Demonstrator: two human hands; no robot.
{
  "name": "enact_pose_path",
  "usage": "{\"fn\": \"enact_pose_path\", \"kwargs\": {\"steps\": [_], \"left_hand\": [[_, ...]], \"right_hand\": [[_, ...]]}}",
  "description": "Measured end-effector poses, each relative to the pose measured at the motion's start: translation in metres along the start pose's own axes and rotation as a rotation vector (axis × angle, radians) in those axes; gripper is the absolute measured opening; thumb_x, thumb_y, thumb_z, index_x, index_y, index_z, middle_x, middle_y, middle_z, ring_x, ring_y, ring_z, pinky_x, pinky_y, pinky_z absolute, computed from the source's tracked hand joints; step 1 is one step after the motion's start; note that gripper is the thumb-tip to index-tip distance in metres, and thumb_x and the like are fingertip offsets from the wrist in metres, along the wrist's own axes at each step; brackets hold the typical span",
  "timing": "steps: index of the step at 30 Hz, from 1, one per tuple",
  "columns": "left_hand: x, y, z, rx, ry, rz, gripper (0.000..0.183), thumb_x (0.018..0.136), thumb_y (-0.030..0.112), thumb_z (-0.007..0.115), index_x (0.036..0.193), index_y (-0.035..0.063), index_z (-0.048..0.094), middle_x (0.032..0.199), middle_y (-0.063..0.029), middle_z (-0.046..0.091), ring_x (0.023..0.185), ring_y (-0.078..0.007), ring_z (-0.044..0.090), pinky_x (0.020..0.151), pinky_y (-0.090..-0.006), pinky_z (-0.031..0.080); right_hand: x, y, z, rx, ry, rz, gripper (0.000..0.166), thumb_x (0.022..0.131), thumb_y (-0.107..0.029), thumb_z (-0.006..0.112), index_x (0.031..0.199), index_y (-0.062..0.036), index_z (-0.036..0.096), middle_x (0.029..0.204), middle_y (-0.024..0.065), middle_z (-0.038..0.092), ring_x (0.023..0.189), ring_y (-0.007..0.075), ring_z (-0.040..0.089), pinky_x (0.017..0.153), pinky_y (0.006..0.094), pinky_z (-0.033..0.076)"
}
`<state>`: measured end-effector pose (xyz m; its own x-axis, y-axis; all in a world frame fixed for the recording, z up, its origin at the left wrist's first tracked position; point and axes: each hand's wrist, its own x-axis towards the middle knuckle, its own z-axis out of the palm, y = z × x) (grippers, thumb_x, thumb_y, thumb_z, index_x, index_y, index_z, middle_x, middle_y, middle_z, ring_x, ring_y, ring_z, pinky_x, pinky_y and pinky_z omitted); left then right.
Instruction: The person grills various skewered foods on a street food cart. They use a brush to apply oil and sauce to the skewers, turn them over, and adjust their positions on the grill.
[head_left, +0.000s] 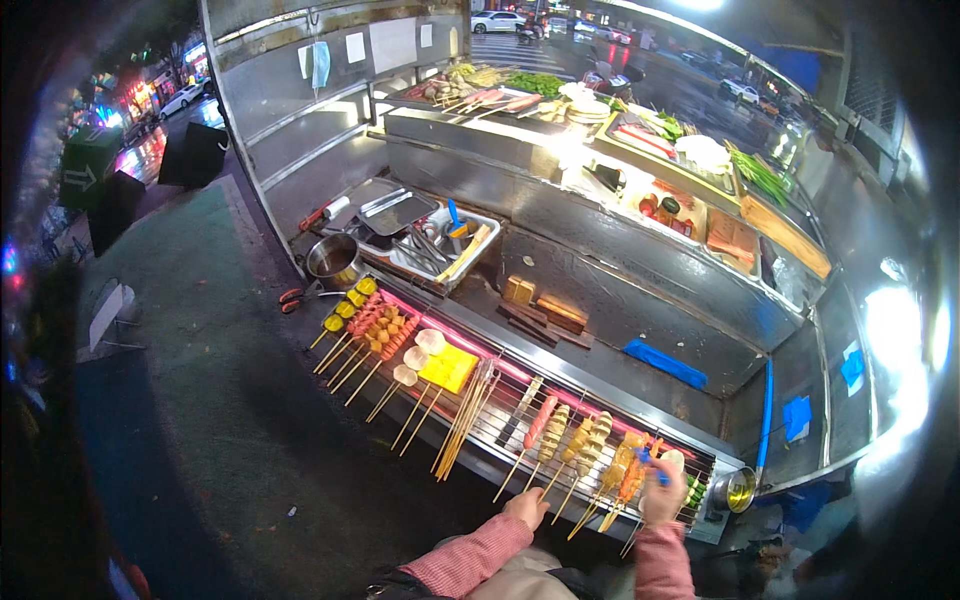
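My left hand (528, 508) is at the grill's front edge, its fingers closed on the wooden stick of a skewer (576, 442). My right hand (663, 496) holds a small brush with a blue handle (661, 475) over orange skewers (634, 475) at the right part of the wire grill (517, 444). Between the hands lie a spiral-cut skewer (596, 444) and a brownish flat skewer (619, 463). Left of them rest a pink sausage skewer (540, 424) and another spiral-cut skewer (553, 433). Green vegetable skewers (696, 491) lie beyond my right hand.
A metal cup of yellow oil (738, 491) stands at the grill's right end. Bare sticks (463, 424), yellow sheets (448, 367) and meat skewers (386, 330) lie farther left. A pot (333, 259), red-handled scissors (291, 301) and a utensil tray (480, 251) are at the back left.
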<state>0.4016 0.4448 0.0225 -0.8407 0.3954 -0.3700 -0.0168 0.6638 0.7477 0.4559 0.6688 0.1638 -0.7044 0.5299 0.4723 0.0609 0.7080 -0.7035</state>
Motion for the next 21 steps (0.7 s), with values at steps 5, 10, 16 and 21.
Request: {"fn": "enact_pose_path", "kwargs": {"steps": [5,10,16,21], "left_hand": [[-0.034,-0.004,-0.043,-0.075,0.041,0.276,0.033,0.084,0.023,0.060,0.113,0.0061,0.061,0.114,-0.0142,0.061,0.096,-0.0311,0.062,0.083,-0.0377,0.050],[-0.063,-0.050,-0.114,-0.129,0.272,0.193,0.021,0.082,0.014,0.061,0.100,0.0050,0.067,0.096,-0.0137,0.067,0.086,-0.0271,0.066,0.076,-0.0361,0.053],[-0.077,-0.151,-0.194,-0.349,0.453,-0.186,0.016,0.083,0.004,0.058,0.096,0.0021,0.067,0.083,-0.0084,0.068,0.068,-0.0131,0.064,0.063,-0.0283,0.053],[-0.057,-0.261,-0.275,-0.535,0.569,-0.446,0.019,0.086,0.000,0.053,0.102,0.0021,0.062,0.081,-0.0077,0.063,0.057,-0.0133,0.059,0.049,-0.0276,0.049]], "right_hand": [[-0.002,0.126,-0.159,-0.308,0.337,0.204,0.013,0.084,-0.005,0.061,0.096,0.0000,0.063,0.095,0.0099,0.059,0.090,0.0226,0.057,0.082,0.0342,0.045],[-0.028,0.187,-0.204,-0.576,0.232,0.390,0.013,0.086,-0.008,0.059,0.096,0.0011,0.062,0.095,0.0138,0.058,0.089,0.0287,0.058,0.078,0.0359,0.046],[-0.055,0.243,-0.193,-0.537,0.165,0.541,0.026,0.087,-0.019,0.063,0.105,-0.0001,0.062,0.101,0.0148,0.059,0.094,0.0298,0.058,0.084,0.0384,0.045],[-0.031,0.142,-0.161,-0.562,0.329,0.345,0.027,0.094,-0.017,0.054,0.112,0.0026,0.058,0.114,0.0159,0.055,0.105,0.0282,0.056,0.089,0.0349,0.045]]}}
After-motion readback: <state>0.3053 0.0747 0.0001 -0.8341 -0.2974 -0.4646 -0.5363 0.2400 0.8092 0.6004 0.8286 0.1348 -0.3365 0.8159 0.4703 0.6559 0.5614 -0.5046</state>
